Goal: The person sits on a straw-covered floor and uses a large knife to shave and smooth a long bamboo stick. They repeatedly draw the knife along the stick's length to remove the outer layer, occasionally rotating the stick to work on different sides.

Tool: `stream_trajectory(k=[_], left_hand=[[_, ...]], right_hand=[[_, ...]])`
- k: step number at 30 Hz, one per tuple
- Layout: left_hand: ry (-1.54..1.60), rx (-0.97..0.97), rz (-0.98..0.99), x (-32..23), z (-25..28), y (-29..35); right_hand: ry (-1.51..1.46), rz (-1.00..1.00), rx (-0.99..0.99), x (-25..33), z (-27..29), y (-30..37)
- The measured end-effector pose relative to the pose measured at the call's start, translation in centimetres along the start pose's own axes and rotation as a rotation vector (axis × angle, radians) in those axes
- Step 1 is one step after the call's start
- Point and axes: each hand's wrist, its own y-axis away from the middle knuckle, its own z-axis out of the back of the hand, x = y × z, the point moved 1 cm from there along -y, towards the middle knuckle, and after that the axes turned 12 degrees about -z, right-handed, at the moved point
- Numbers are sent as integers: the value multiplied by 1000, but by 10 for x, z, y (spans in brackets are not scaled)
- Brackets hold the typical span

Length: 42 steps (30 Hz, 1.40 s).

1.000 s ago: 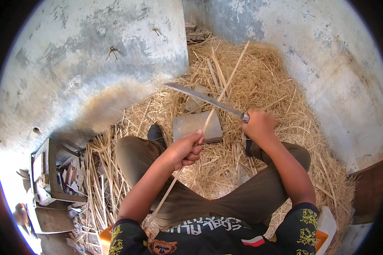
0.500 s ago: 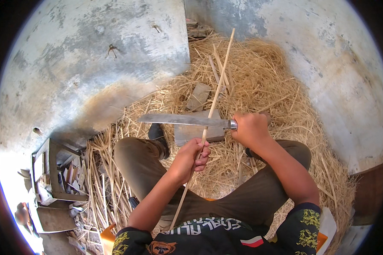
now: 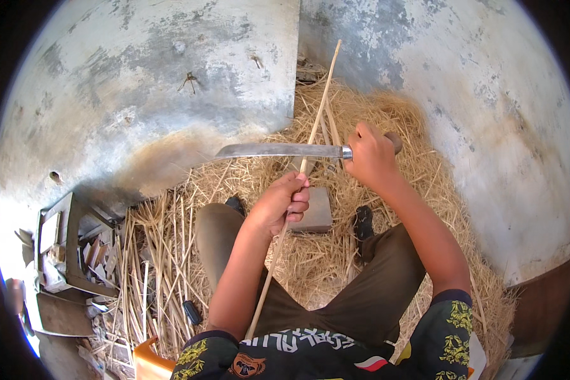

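A long, thin bamboo strip (image 3: 319,118) slants from my lap up toward the far wall. My left hand (image 3: 281,204) is closed round it near its middle, and its lower end lies against my shirt. My right hand (image 3: 372,156) grips the wooden handle of a machete (image 3: 266,150), fingers wrapped round it. The long blade points left and crosses the strip a little beyond my left hand; blade and strip appear to touch. Below the hands, a grey block (image 3: 315,210) sits on the shavings between my feet, partly hidden by my left hand.
Pale shavings (image 3: 411,190) cover the floor around my legs. Many loose strips (image 3: 161,253) lie to the left, with a dark object (image 3: 192,312) on them. A wooden box frame (image 3: 76,247) holding scraps stands at far left. Worn walls (image 3: 139,82) rise ahead and right.
Both hands have risen away from me, with the machete and the strip. My knees have drawn inward, and more of the dark object on the left shows.
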Motion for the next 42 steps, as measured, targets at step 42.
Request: stream_trajectory(k=[42], left_hand=[[-94, -119, -150, 38, -11, 18]], right_hand=[[-30, -178, 387, -10, -30, 21]])
